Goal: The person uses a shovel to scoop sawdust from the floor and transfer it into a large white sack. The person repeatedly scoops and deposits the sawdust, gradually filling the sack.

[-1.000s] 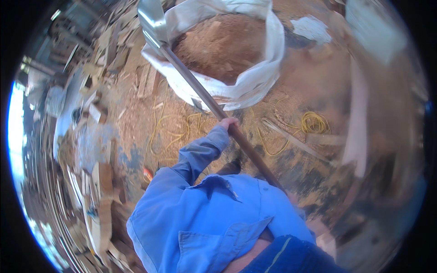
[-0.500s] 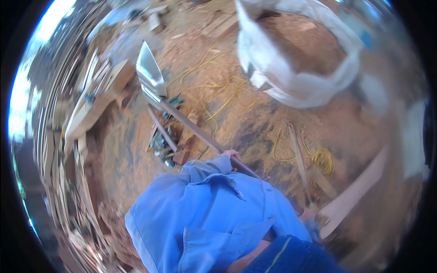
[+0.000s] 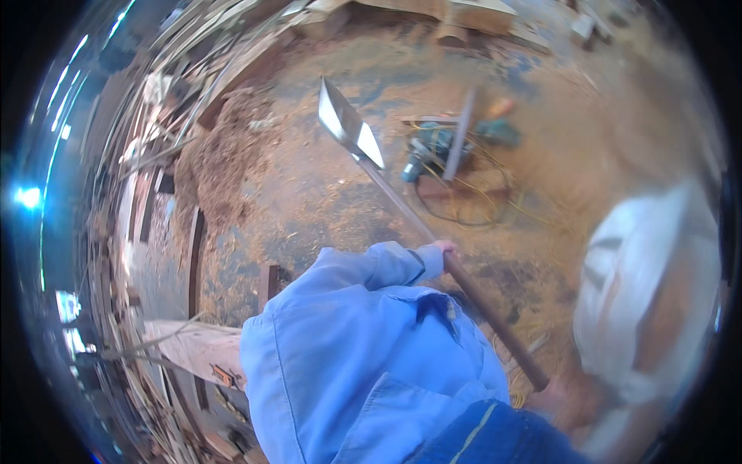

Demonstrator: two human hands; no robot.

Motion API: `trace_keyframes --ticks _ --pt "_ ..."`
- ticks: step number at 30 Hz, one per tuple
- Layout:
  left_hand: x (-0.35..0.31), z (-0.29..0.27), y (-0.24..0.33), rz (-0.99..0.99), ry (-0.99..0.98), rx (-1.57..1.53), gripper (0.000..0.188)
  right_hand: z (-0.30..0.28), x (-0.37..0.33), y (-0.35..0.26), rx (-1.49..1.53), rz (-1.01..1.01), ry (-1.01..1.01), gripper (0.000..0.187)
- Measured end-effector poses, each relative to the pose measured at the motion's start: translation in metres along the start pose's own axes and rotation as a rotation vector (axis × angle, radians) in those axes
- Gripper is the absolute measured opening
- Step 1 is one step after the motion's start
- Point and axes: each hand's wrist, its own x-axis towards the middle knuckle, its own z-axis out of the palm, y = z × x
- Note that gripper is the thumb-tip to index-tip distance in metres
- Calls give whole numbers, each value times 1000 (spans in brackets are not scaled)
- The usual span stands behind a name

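fingers of the right hand (image 3: 570,396), nearest the body, were blurred at the end of the shovel (image 3: 495,317); they looked wrapped round it, exact spread not readable. left hand (image 3: 446,250) was farther up, clenched round the brown shaft (image 3: 406,208) about midway, thumb position unclear. both hands were on the one tool, no second thing seen in either. shovel ran slantwise past the front of the blue shirt (image 3: 332,332), rear end by the right hand, blade (image 3: 348,126) out ahead and to the left.

handling, judged by eye: long, stiff, middling weight, likely heavier toward the blade, so it would tip or twist if held at the rear only. shaft looked smooth and might slide in a loose grasp; not fragile. best hold was two hands well apart on the shaft, as placed; thin blade edges were better avoided. blade showed bare shiny metal, no load visible; couldn't tell if it touched the floor (image 3: 321,205).

white bag (image 3: 607,290) stood to the right, near the right hand, blurred. beyond the left hand, green tools (image 3: 425,151) lay on the floor, right of the blade. brown heap (image 3: 212,174) was left of the blade, timber (image 3: 239,58) farthest, along the top left.
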Motion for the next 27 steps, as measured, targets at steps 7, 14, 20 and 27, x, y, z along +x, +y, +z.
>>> trace_keyframes --ticks 7,14,20,27 --pt "-29 -97 158 -22 -24 -490 18 -187 23 -214 -487 -433 1022 4" --pt "-31 -163 216 32 -72 -558 19 -269 -24 -382 -483 -664 1102 10" --pt "-12 -209 242 139 -243 -193 14 -286 -15 -435 -180 -854 537 26" --pt "22 -254 340 323 -245 131 17 -313 49 -525 364 -961 -110 51"
